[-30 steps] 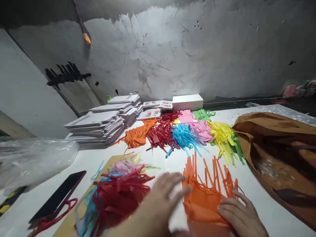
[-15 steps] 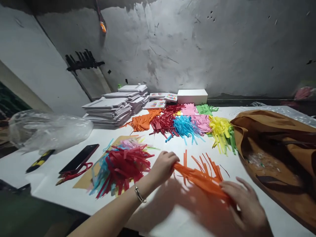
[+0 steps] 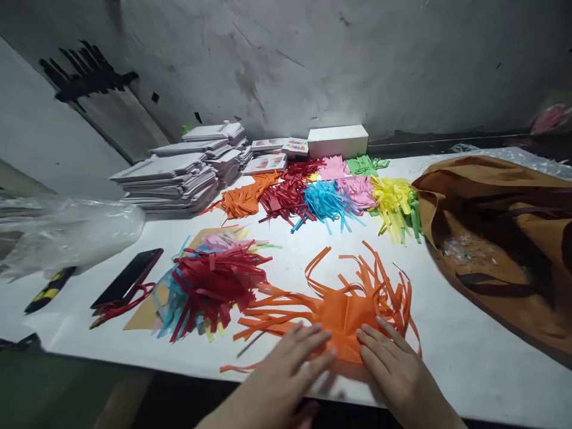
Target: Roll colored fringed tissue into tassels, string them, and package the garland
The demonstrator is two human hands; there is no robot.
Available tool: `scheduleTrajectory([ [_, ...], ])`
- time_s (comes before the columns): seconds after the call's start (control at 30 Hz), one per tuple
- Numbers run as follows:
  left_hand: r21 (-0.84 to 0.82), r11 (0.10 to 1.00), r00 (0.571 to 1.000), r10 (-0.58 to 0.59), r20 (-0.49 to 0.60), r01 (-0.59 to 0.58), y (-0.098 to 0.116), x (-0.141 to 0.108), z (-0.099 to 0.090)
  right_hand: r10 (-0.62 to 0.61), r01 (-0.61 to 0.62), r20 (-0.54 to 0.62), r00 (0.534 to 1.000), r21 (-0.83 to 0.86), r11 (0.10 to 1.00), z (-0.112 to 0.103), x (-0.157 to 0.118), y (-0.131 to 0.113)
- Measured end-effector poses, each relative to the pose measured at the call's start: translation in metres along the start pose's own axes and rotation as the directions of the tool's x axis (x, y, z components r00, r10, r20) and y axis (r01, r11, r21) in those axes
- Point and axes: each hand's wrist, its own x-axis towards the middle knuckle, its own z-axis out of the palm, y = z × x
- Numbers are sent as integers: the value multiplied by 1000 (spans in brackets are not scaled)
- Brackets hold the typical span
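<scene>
An orange fringed tissue-paper tassel sheet (image 3: pixel 343 311) lies spread on the white table, with strips fanning out to its left and right. My left hand (image 3: pixel 298 356) rests at its near left part, fingers stretched out. On the near right part lies my right hand (image 3: pixel 393 363), its fingers extended flat too. Left of the orange paper is a pile of fringed tassels (image 3: pixel 218 277), dark red on top, with pale blue, pink and yellow beneath, on a tan sheet (image 3: pixel 138 316).
Folded fringe bundles (image 3: pixel 328 199) in several colours lie farther back. Stacked white packets (image 3: pixel 165 182) and a white box (image 3: pixel 338 142) stand by the wall. A phone (image 3: pixel 127 277), red-handled scissors (image 3: pixel 123 304), a cutter (image 3: pixel 50 290) and clear plastic (image 3: pixel 98 232) are left; a brown bag (image 3: pixel 482 214) is right.
The orange paper, earlier gathered and stretched between both hands, now lies opened out on the table. Both hands have moved nearer the front edge and flattened. The view has tilted down.
</scene>
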Motion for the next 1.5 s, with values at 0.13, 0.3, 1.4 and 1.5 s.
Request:
scheduleTrajectory([
  [0.13, -71, 997, 991, 4, -132, -13, 21, 39, 26, -35, 34, 59, 998, 34, 999, -12, 1, 2],
  [0.3, -208, 978, 979, -50, -198, 8, 14, 46, 50, 75, -80, 97, 992, 49, 996, -19, -6, 1],
  [1.4, -272, 938, 962, -252, -103, 216, 22, 40, 35, 237, -253, 147, 960, 100, 962, -25, 7, -6],
  [1.5, -198, 962, 970, -212, -118, 186, 23, 44, 39, 151, -163, 149, 977, 70, 984, -19, 6, -6],
])
